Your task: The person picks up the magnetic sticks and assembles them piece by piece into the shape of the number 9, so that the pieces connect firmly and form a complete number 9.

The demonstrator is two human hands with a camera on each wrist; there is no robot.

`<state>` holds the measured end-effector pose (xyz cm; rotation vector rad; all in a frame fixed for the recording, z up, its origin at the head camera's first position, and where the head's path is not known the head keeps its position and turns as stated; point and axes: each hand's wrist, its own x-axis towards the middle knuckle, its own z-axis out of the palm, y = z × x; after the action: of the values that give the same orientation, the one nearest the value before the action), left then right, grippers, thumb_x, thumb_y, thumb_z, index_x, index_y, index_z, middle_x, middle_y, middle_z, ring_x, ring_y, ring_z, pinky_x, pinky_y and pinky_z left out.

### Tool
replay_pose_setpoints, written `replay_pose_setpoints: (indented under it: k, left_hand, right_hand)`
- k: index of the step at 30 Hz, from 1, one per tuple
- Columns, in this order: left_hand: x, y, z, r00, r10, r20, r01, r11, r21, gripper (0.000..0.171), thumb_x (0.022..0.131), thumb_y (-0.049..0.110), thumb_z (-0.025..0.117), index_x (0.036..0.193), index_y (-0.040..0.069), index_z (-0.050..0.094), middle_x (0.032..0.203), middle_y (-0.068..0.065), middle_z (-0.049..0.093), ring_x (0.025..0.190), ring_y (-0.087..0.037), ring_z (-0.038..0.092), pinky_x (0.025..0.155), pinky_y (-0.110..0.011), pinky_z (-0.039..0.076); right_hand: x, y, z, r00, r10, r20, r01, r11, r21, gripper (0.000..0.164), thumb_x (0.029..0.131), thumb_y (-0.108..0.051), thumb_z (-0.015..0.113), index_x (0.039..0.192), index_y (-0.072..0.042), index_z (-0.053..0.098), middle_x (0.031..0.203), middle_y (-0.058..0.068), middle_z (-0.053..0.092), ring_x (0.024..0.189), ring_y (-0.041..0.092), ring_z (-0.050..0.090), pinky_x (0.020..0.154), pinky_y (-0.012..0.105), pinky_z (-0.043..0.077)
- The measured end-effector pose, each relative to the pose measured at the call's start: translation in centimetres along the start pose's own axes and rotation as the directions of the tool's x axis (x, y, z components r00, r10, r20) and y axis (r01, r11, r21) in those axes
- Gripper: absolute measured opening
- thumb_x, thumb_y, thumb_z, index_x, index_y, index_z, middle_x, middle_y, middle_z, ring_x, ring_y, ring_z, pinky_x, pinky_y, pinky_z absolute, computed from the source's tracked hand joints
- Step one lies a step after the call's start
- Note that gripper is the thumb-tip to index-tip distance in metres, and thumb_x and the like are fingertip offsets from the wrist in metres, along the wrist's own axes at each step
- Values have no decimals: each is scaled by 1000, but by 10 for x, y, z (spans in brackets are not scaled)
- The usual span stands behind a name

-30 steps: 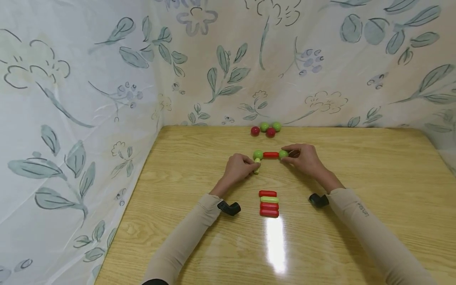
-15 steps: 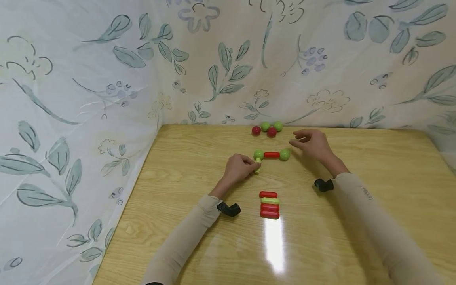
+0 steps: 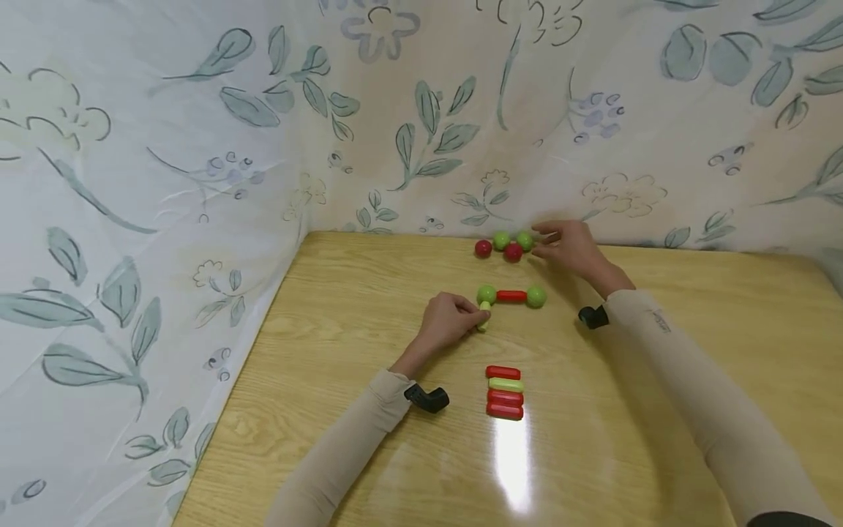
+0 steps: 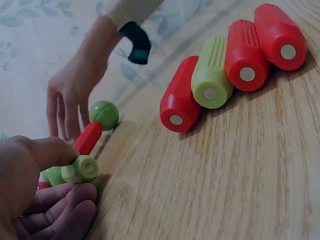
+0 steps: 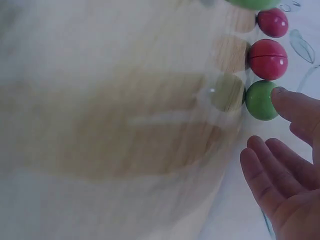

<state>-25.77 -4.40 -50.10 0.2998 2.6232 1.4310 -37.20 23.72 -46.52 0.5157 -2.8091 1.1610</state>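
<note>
My left hand (image 3: pixel 451 320) pinches a yellow-green magnetic rod (image 4: pixel 86 168) between thumb and fingers; a round metal disc shows on its end. That rod meets a green ball (image 3: pixel 486 294), from which a red rod (image 3: pixel 511 296) runs right to a second green ball (image 3: pixel 536 296). My right hand (image 3: pixel 568 245) is at the back of the table, fingers spread beside the rightmost green ball (image 5: pixel 262 100) of a small cluster. In the right wrist view its thumb overlaps that ball, and the other fingers stand apart from it.
Two red balls (image 3: pixel 483 249) and another green ball (image 3: pixel 502 240) sit in the cluster near the wall. Closer to me, several red rods (image 3: pixel 505 397) and one yellow-green rod (image 3: pixel 505 384) lie side by side. Patterned cloth (image 3: pixel 395 117) hangs behind the wooden table (image 3: pixel 316 329).
My right hand has let go of the right-hand green ball of the joined piece and moved back to the ball cluster. My left hand keeps its pinch on the yellow-green rod.
</note>
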Motion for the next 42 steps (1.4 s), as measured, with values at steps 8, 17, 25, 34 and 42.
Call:
replay_pose_setpoints:
  k: [8, 17, 25, 34, 42]
  left_hand:
    - [-6, 0, 4, 1000, 15, 7, -14, 1000, -1, 21, 86, 34, 80, 78, 15, 76, 61, 8, 67, 55, -9, 63, 49, -22, 42]
    - [-8, 5, 7, 998, 56, 5, -56, 998, 2, 21, 86, 35, 80, 76, 17, 76, 61, 10, 66, 54, -8, 58, 50, -23, 42]
    - [-7, 7, 6, 999, 54, -2, -54, 999, 10, 21, 86, 36, 79, 75, 18, 75, 61, 10, 65, 53, -7, 56, 49, -22, 40]
    - [-2, 6, 2, 999, 32, -22, -32, 999, 7, 22, 86, 37, 79, 78, 16, 77, 62, 10, 66, 55, -9, 61, 50, -24, 43]
    - [3, -1, -1, 1000, 1, -11, -1, 1000, -30, 20, 87, 34, 79, 78, 16, 77, 62, 6, 68, 56, -11, 64, 50, -24, 45]
  right_hand:
    - [2, 0, 4, 999, 29, 39, -26, 997, -77, 45, 81, -4, 82, 123, 4, 67, 120, 23, 67, 105, 41, 65, 92, 52, 49]
    - [-6, 3, 4, 1000, 16, 8, -15, 995, -104, 40, 86, -8, 79, 123, 2, 69, 115, 21, 69, 103, 37, 66, 92, 51, 50]
    - [-8, 5, 1, 996, -20, -84, 10, 994, -110, 34, 85, -6, 79, 116, 5, 71, 107, 22, 71, 95, 37, 69, 85, 51, 53]
    - [-14, 4, -8, 991, 19, -131, -33, 994, -106, 37, 84, -9, 81, 118, 4, 71, 105, 23, 71, 92, 36, 70, 81, 50, 54]
    - [-36, -3, -11, 989, 7, -149, -15, 998, -54, 38, 86, -9, 80, 119, 6, 69, 103, 24, 71, 89, 39, 70, 88, 47, 51]
